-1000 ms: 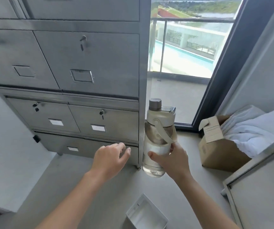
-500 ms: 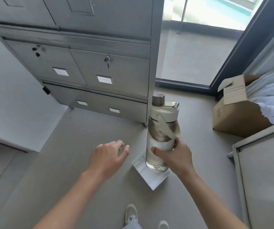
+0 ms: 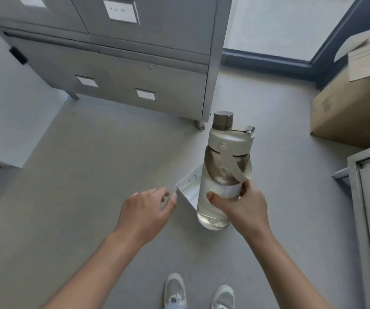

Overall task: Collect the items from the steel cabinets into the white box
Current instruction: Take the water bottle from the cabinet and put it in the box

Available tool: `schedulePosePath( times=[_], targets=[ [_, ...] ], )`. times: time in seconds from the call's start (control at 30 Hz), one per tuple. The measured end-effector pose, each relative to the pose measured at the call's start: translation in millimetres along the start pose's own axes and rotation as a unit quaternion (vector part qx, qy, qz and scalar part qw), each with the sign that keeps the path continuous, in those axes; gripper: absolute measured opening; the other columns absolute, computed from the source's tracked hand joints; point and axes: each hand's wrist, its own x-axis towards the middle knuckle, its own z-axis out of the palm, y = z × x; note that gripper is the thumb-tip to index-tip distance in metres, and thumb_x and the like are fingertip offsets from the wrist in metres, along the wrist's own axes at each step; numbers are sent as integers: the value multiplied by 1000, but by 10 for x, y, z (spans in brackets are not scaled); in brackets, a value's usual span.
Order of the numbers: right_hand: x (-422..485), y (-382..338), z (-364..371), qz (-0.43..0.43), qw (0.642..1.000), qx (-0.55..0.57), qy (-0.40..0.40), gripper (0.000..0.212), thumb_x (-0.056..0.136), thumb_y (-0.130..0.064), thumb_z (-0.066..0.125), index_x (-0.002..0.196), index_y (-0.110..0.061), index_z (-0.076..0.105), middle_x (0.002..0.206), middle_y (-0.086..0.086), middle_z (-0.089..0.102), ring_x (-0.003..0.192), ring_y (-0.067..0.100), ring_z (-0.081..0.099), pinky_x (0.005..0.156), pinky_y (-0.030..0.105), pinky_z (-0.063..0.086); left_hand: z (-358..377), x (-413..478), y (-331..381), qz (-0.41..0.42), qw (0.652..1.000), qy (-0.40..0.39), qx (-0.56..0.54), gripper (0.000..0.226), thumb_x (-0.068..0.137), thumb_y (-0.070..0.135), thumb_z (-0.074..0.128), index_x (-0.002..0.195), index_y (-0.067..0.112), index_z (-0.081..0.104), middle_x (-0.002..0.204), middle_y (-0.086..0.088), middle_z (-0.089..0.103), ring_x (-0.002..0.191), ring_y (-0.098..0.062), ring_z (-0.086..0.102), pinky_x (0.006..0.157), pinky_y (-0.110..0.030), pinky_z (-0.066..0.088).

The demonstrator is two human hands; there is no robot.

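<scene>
A grey floor [image 3: 90,175] runs from the steel cabinet [image 3: 121,70] to a cardboard box [image 3: 353,108]. The water bottle [image 3: 226,170], clear with a beige lid and strap, is held upright, long axis vertical, apparently above the white box [image 3: 189,190] on the floor. The right hand [image 3: 242,208] wraps its lower body. The left hand [image 3: 144,212] hovers just left of the box, fingers loosely spread, holding nothing. A straight lowering looks enough. The drawer labels [image 3: 145,94] and the carton print are too blurred to read.
</scene>
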Motion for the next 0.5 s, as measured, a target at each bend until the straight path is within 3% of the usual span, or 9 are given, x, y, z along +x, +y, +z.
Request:
schedulePosePath(
  times=[0.17,0.5],
  targets=[
    [360,908,392,-6,1000,3,5,60,47,-58,87,101,-44,63,95,-34,70,86,-10,67,69,19,51,985,199,-225,9,1000,12,13,48,93,63,25,92,30,59,91,16,68,81,-16,62,64,-31,35],
    [1341,1951,842,-61,996,20,58,60,46,-60,85,99,-41,63,94,-33,70,83,-6,68,71,26,56,2260,1135,-468,50,997,61,-6,42,94,63,28,94,34,58,92,17,66,84,-14,63,67,-30,43]
  ],
)
